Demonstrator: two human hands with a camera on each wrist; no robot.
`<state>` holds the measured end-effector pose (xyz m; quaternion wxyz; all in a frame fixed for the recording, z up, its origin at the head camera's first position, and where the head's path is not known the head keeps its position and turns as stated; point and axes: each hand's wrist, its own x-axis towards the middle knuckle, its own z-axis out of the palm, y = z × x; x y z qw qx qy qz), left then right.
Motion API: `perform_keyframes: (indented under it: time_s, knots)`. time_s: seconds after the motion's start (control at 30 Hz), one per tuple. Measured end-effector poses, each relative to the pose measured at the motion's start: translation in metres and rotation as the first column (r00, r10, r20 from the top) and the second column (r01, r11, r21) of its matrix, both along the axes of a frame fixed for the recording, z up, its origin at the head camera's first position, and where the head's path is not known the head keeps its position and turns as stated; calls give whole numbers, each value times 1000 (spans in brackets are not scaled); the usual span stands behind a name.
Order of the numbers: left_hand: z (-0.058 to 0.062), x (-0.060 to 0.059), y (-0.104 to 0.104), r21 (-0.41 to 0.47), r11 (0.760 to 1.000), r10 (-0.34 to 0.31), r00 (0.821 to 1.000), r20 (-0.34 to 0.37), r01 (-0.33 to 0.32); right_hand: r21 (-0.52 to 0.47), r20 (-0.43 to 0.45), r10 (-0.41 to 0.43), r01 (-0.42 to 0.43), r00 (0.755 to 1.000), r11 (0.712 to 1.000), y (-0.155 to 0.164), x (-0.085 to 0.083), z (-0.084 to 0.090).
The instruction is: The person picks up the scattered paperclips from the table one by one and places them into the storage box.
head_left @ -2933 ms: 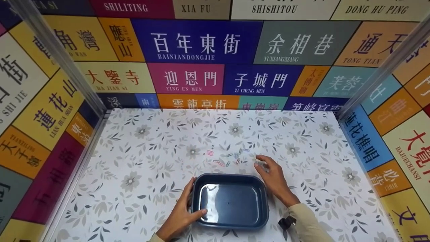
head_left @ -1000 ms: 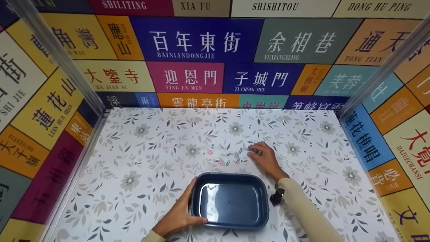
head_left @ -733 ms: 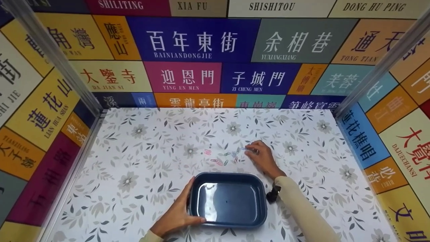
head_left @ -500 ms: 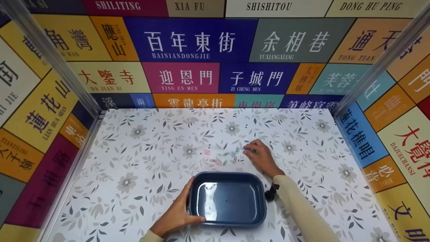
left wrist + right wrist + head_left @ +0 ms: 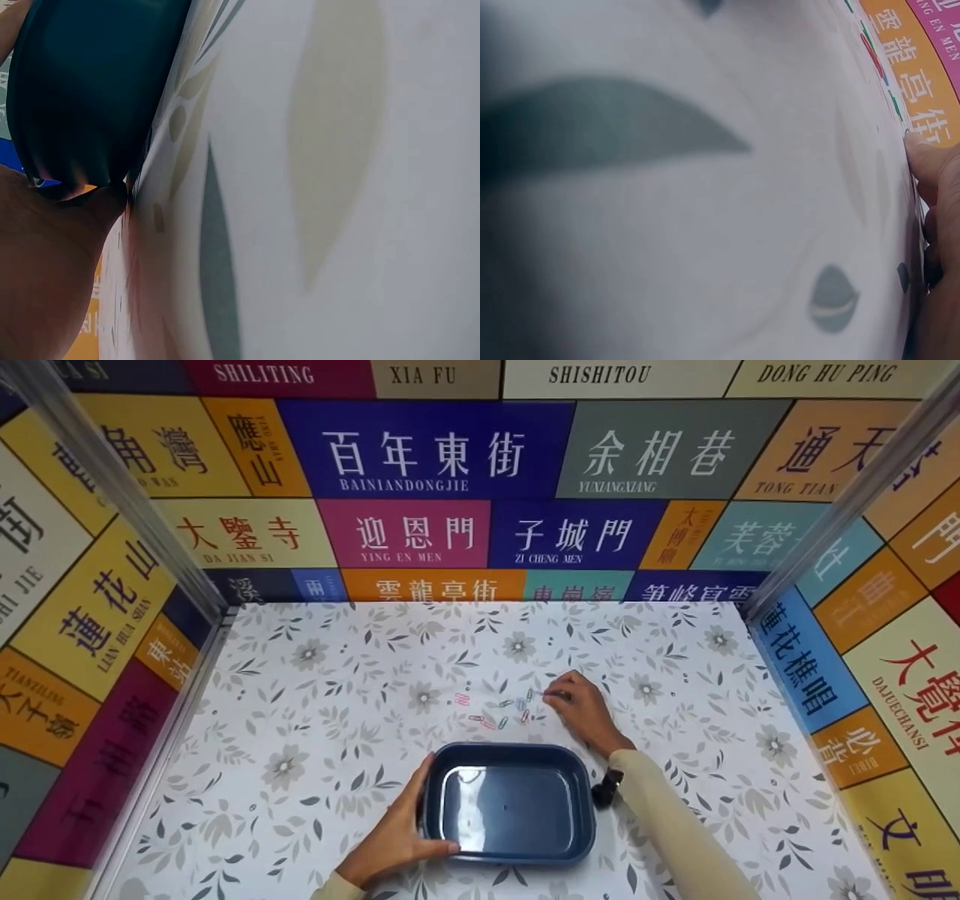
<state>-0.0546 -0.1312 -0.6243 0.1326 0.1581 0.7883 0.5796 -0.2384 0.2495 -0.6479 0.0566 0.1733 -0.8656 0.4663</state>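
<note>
My left hand (image 5: pixel 394 840) grips the left side of a dark blue plastic basin (image 5: pixel 510 858), thumb over the near left corner of its rim. In the left wrist view, the basin's wall (image 5: pixel 97 82) shows above the hand (image 5: pixel 45 262). Farther out, my right hand (image 5: pixel 585 712) pinches a blue paper clip (image 5: pixel 543 694) between thumb and fingertips, low over the tabletop; the fingers hide most of it. Left of those fingertips lie loose paper clips: green (image 5: pixel 529 695), blue (image 5: pixel 520 704), red (image 5: pixel 525 716) and pink (image 5: pixel 462 700). The right wrist view shows the hand (image 5: pixel 939 187) at its right edge.
The tabletop (image 5: pixel 337 795) wears a white cloth printed with grey leaves and flowers. Panels with coloured street-name signs (image 5: pixel 435 450) enclose the back and both sides, with clear corner strips (image 5: pixel 172 510). A black wrist device (image 5: pixel 609 789) sits on the right wrist.
My right hand has moved from beside the basin up and left to the blue paper clip and closed its fingertips on it. The left hand and basin stay nearly in place.
</note>
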Motion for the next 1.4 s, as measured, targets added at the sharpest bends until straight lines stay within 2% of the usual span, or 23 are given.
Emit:
perform_keyframes:
  time_s: [0.23, 0.57, 0.7, 0.87, 1.03, 1.23, 1.4]
  knots:
    - [1, 0, 1, 21, 1000, -8, 1000, -3, 8, 1, -25, -33, 33, 999, 999, 0, -1, 1]
    - [1, 0, 2, 27, 1000, 0, 999, 37, -1, -117, 9, -12, 13, 1000, 993, 4, 2, 10]
    - [2, 0, 2, 20, 1000, 2, 1000, 30, -3, -159, 38, -20, 26, 999, 987, 2, 9, 19]
    - [2, 1, 1, 32, 999, -4, 999, 31, 3, -183, 40, -48, 55, 998, 982, -7, 24, 42]
    - [3, 2, 1, 36, 999, -1, 999, 45, -1, -182, 22, -25, 28, 999, 983, -13, 32, 57]
    - [3, 4, 0, 21, 1000, -8, 999, 33, 7, -190, 42, 28, -19, 999, 982, -12, 33, 55]
    - [3, 5, -2, 55, 997, -53, 998, 32, 51, -197, 57, 78, -65, 995, 978, -15, 40, 58]
